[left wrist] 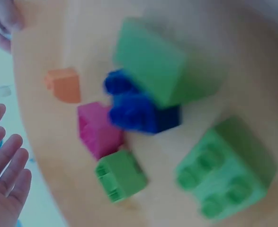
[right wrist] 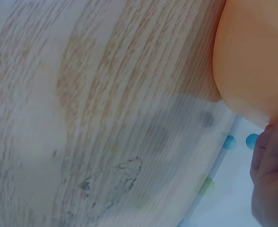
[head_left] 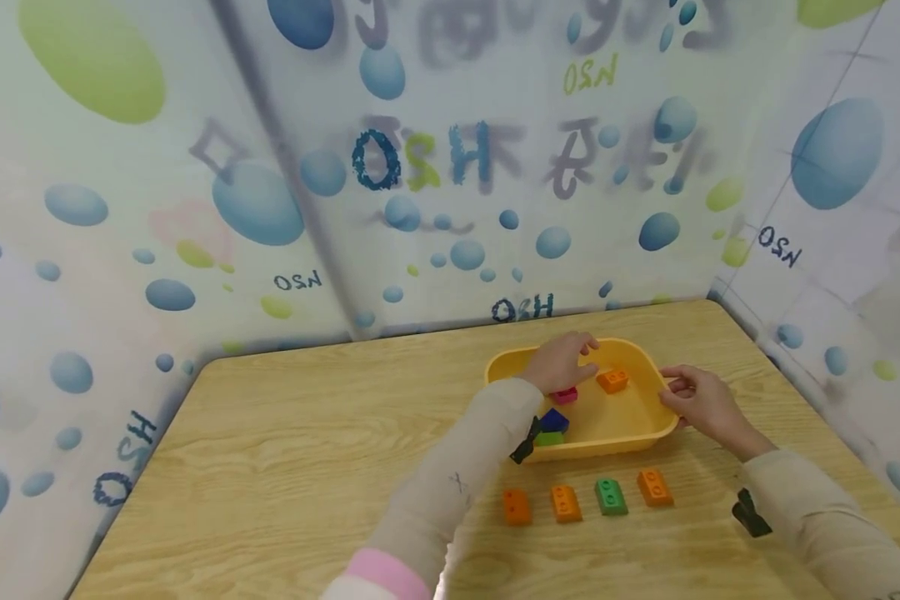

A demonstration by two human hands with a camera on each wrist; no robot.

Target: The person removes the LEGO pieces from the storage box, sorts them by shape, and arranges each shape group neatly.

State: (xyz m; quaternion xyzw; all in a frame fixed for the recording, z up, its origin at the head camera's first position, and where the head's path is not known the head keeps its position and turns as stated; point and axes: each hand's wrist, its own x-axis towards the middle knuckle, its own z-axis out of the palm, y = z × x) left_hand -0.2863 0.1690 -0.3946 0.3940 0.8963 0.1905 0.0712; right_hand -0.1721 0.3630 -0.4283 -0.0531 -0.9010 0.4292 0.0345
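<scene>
A yellow plastic basin [head_left: 615,429] stands on the table with several toy building blocks inside. My left hand [head_left: 562,362] hovers over it with fingers apart and nothing between them; the left wrist view also shows that hand [left wrist: 8,184] spread. Below it lie an orange block [head_left: 612,381], a magenta block [left wrist: 98,130], a dark blue block [left wrist: 143,113] and several green blocks [left wrist: 228,170]. At the basin's right rim, my right hand [head_left: 708,404] grips the edge. The right wrist view has that hand [right wrist: 273,184] against the basin's outer wall [right wrist: 252,61].
In front of the basin, a row on the table holds a red-orange block [head_left: 517,507], an orange block [head_left: 566,503], a green block [head_left: 611,497] and another orange block [head_left: 656,487]. The wooden table [head_left: 307,467] meets a patterned curtain [head_left: 420,250] at the back.
</scene>
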